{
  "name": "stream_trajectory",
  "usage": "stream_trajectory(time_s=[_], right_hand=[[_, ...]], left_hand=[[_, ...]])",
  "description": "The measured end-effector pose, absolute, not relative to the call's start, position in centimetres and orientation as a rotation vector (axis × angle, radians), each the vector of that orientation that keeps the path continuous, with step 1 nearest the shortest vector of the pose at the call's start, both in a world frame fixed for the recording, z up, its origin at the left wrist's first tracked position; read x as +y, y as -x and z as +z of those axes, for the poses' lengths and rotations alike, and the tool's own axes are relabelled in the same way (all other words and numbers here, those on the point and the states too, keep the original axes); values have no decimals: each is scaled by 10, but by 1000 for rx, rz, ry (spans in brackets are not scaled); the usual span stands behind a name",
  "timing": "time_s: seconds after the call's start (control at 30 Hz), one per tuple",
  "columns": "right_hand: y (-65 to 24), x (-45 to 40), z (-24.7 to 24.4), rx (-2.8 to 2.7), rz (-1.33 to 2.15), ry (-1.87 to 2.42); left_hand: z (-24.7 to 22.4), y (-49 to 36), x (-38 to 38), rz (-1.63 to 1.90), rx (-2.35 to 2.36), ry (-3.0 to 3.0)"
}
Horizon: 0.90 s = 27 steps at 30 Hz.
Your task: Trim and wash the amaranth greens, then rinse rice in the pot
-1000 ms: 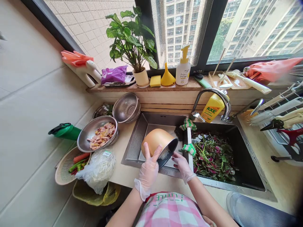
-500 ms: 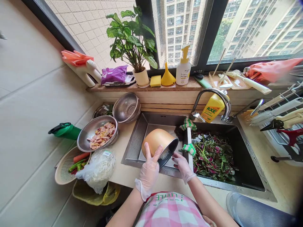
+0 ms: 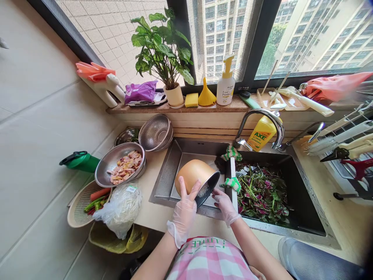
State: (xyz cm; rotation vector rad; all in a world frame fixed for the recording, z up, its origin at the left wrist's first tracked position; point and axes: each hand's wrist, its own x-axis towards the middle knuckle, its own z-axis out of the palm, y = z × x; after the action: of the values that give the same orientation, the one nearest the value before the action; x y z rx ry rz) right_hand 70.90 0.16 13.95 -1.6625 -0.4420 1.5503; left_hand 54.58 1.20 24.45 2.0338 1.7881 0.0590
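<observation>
The left hand point(image 3: 183, 208) cups and the right hand point(image 3: 225, 207) grips a tilted golden pot point(image 3: 192, 175) with white rice point(image 3: 203, 191) inside.

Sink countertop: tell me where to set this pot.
Bare: countertop between the sink's right rim and the dish rack, and the strip along the front rim. Crowded: left of the sink, with steel bowls and a colander.

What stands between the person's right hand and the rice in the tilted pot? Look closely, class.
Nothing visible does. The gloved right hand sits at the open mouth of the tilted gold pot, with the rice in plain view just inside. The gloved left hand holds the pot's outside, clear of that path.
</observation>
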Motion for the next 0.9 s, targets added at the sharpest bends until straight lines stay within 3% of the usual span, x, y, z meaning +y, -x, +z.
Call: stream_trajectory(time_s=[0.9], right_hand=[[-707,0,125,-385,1537,1533]], left_hand=[[232,-552,5,-91,1790,-2138]])
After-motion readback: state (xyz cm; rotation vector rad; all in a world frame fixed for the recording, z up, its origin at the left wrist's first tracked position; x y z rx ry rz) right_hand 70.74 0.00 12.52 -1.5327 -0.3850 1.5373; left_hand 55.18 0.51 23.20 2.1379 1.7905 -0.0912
